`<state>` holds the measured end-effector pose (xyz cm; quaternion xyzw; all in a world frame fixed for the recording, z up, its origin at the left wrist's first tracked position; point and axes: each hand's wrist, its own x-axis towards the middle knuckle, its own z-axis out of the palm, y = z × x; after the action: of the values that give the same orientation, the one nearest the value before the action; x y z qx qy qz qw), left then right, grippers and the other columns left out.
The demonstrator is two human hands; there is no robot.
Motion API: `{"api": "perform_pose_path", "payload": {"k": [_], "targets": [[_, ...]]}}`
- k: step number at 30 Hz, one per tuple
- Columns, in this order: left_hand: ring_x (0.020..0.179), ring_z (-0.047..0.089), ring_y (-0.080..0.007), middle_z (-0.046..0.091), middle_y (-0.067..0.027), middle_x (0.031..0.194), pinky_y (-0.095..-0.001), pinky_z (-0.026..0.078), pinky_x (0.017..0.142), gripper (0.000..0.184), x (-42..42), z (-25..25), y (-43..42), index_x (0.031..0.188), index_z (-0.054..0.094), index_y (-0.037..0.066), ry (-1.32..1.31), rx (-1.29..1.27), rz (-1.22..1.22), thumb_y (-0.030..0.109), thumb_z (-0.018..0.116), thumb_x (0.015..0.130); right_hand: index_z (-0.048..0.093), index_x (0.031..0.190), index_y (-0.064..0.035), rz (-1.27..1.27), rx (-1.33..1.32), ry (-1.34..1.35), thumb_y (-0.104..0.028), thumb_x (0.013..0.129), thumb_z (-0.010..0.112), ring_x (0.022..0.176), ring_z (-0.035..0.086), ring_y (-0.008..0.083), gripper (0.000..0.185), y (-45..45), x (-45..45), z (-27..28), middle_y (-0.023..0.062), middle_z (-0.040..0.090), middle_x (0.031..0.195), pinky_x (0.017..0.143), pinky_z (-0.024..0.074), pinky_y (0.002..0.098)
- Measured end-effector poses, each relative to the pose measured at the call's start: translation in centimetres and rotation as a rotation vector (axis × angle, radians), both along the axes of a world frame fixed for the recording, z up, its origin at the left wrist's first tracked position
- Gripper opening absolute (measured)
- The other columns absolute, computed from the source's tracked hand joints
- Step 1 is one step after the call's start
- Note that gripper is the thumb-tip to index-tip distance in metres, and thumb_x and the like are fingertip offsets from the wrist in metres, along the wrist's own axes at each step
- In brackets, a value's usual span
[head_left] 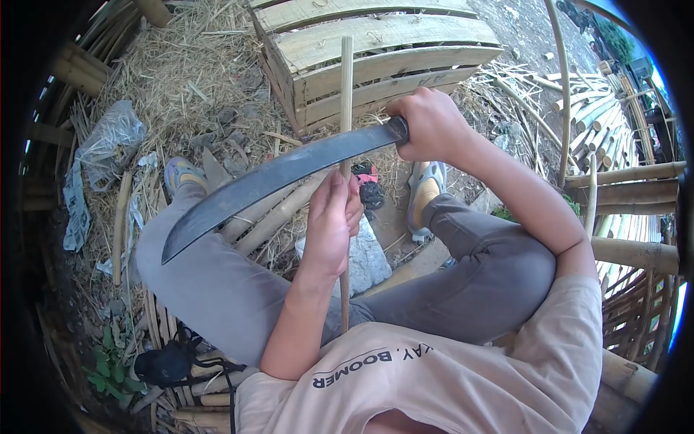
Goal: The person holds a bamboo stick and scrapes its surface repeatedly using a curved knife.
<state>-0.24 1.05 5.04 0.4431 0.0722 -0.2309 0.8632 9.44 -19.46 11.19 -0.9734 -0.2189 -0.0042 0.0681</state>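
Observation:
My left hand [334, 218] is closed around a thin bamboo strip [346, 87], which stands roughly upright in front of me, its lower end near my shirt. In my right hand [434, 129] is the handle of a machete [278, 170], mostly hidden by the fingers. The long, dark, curved blade points left and crosses the strip just above my left hand. Whether its edge bites into the strip, I cannot tell. Beneath my left hand, between my legs, a pale stone block [369, 257] lies on the ground.
A slatted wooden crate [383, 40] stands ahead. Cut bamboo poles [600, 116] are piled at the right, beside a bamboo frame [629, 253]. Straw and scraps cover the ground. A plastic bag [112, 141] lies at left, and a black pouch [163, 367] lies lower left.

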Motion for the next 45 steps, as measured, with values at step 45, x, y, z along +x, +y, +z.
{"api": "perform_pose_path", "payload": {"k": [45], "targets": [[0.061, 0.049, -0.0154, 0.052, -0.0060, 0.070, -0.0339, 0.040, 0.057, 0.027, -1.9, 0.6, -1.0, 0.096, 0.056, 0.000, -0.401, 0.751, 0.175, 0.019, 0.041, 0.108, 0.073, 0.077, -0.0057, -0.269, -0.035, -0.100, -0.015, 0.059, 0.074, 0.073, 0.070, 0.0377, 0.021, -1.6, 2.7, 2.3, 0.0178, 0.069, 0.072, 0.070, 0.0572, 0.0449]]}}
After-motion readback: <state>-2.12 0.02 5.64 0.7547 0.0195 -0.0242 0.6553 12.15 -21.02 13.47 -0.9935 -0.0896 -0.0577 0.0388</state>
